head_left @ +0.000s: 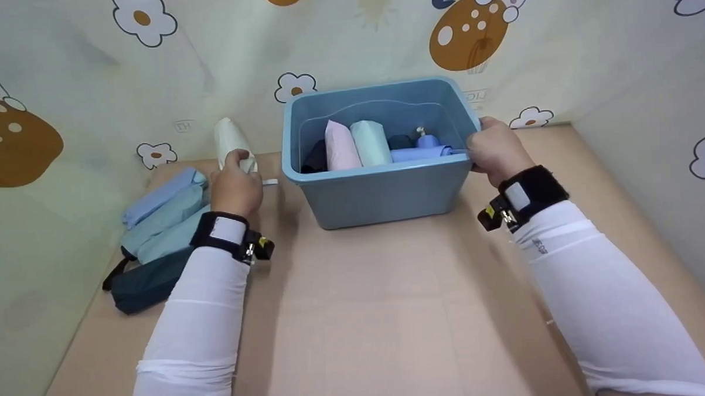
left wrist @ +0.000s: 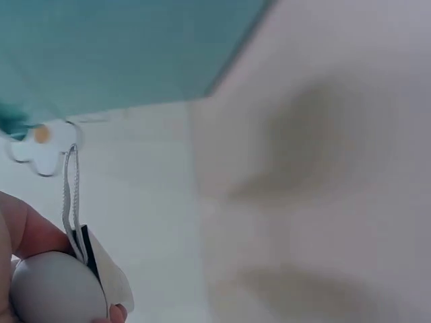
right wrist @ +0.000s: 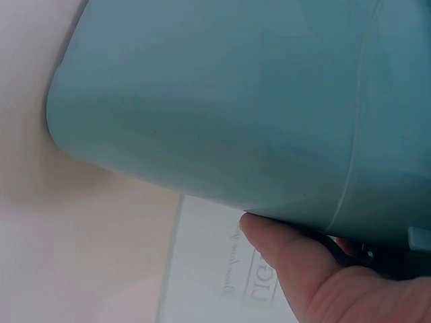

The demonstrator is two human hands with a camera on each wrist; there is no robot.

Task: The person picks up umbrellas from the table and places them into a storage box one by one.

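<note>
My left hand holds a cream folding umbrella left of the bin. In the left wrist view its rounded pale handle and looped wrist strap show. My right hand grips the right end of a blue plastic bin at the rim; the right wrist view has the thumb against its outer wall. Inside the bin are a pink folded umbrella, a mint one, a blue one and dark items, partly hidden by the front wall.
Left of my left hand, several folded umbrellas lie side by side: a light blue one, teal ones and a dark one nearest me. A patterned sheet hangs behind the tan tabletop.
</note>
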